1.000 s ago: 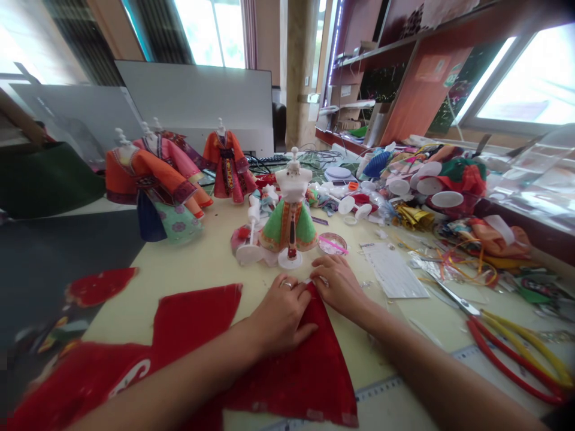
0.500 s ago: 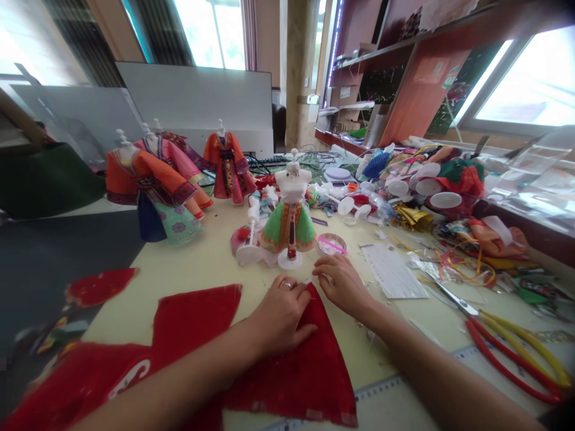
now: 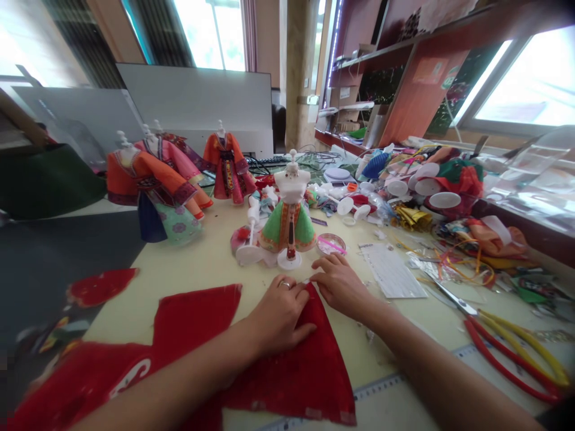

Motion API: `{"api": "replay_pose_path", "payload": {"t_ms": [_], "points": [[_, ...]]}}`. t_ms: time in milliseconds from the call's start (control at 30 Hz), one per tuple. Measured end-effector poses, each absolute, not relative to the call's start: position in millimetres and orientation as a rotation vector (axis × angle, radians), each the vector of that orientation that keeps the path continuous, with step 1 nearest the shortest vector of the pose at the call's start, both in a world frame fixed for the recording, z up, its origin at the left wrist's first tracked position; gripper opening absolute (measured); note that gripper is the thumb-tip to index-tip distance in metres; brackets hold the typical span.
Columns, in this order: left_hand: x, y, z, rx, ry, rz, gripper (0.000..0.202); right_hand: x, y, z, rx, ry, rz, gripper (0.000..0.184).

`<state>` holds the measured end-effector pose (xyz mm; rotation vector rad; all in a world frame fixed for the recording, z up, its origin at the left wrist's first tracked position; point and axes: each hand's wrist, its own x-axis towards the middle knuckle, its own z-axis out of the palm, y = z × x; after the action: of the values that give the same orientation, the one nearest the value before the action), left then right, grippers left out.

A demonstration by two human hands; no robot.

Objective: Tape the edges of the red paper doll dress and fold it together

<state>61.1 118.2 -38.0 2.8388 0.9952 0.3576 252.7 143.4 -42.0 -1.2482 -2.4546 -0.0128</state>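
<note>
Red cloth (image 3: 322, 371) lies toward the table's (image 3: 202, 263) near edge, narrow end pointing away from me. My L hand (image 3: 279, 306) rests on it, fingers bent together w/ thumb spread. Green-skirted dress form (image 3: 290, 206) stands just past. My R hand (image 3: 339, 284) curls at the narrow end; can't tell if it's pinching. Scissors (image 3: 471, 310) lie nr the R edge.
</note>
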Motion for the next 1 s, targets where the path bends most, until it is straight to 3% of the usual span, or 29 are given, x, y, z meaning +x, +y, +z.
{"api": "replay_pose_path", "payload": {"t_ms": [1000], "points": [[62.3, 116.2, -29.5, 2.806, 1.051, 0.360, 0.032, 250.7, 139.0, -42.9, -1.218, -2.600, -0.037, 0.031]]}}
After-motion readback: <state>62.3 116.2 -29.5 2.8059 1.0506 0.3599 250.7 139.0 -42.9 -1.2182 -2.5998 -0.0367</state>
